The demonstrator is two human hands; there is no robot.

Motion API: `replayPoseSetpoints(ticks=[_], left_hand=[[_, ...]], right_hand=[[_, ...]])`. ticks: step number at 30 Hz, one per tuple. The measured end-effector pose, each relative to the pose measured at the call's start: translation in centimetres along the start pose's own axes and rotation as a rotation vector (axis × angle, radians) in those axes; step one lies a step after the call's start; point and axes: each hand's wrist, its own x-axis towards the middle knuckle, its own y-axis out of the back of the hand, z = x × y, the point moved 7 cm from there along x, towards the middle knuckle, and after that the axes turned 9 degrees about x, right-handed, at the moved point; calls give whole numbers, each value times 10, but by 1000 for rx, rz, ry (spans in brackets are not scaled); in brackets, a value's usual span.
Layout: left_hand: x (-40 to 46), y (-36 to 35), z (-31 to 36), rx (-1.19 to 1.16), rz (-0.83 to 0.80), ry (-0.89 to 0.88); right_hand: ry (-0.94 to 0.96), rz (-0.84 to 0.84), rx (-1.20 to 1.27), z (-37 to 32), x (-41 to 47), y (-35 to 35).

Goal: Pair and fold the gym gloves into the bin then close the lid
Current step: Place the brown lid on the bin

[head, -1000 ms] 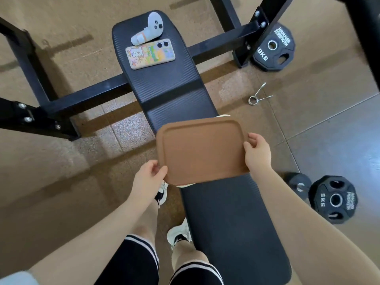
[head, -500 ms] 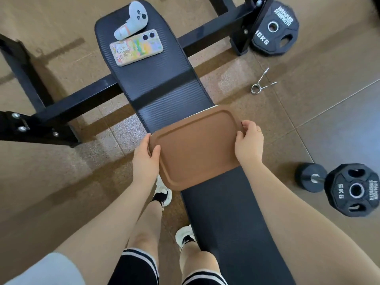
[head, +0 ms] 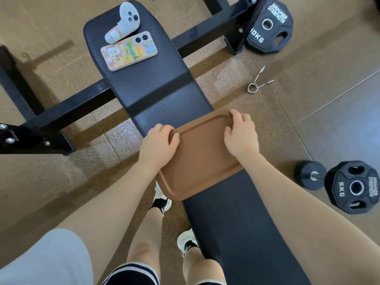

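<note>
Head view: the lid [head: 197, 161] we held by its sides a second ago now sits on the hidden bin on the worktop [head: 236, 223], our left hand [head: 157, 141] and right hand [head: 240, 135] curled over its far corners, likely pressing it shut.

Phone [head: 129, 50] and controller [head: 123, 22] lie on bench [head: 156, 83].

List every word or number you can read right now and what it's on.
"HAMMER STRENGTH": upper weight plate by the rack foot.
"10KG": same plate, first digit partly hidden.
"5KG": lower weight plate on the short bar.
Rim lettering on that lower plate: too blurred to read.
Phone case: cartoon drawings; any writing too small.
Brown lid: no text.
</note>
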Motion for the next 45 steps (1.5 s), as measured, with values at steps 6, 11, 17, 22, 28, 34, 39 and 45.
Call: replayPoseSetpoints(ticks=[6,11,17,22,28,34,39,45], left_hand=[[35,-7,27,192,25,-105],[37,-11,22,239,55,-36],[20,13,18,42,229,-37],[-41,-16,-38,-431,313,491],[-54,-40,-42,-539,367,699],[-64,-36,-41,-699,437,754],[-104,-59,-31,-944,360,1030],[-114,-76,-27,-778,363,1074]], right_hand=[[286,0,-228,-50,30,-30],[265,-37,-145,-53,51,-38],[215,50,85,-33,34,-14],[-333,138,352,65,-12,-6],[-429,240,462,83,-26,-17],[-475,313,571,83,-37,-13],[-868,376,1174,77,-89,-46],[-854,276,1191,63,-106,-92]])
